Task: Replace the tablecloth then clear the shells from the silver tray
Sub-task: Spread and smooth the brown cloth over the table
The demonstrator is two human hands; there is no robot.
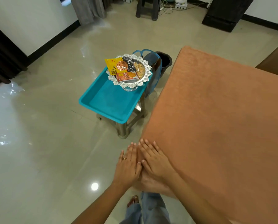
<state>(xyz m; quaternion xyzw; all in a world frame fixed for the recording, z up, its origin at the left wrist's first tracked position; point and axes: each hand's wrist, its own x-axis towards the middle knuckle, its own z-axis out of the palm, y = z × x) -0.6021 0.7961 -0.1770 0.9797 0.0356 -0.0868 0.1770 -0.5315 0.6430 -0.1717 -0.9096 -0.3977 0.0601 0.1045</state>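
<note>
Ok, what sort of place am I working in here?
Most likely a home living room: glossy floor tiles, a grey curtain at the far wall, a power strip with loose cables, and a silver tray of snack packets on a teal tray atop a plastic stool.

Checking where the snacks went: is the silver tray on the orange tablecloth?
No, the silver tray stands in the blue tray on a stool.
</note>
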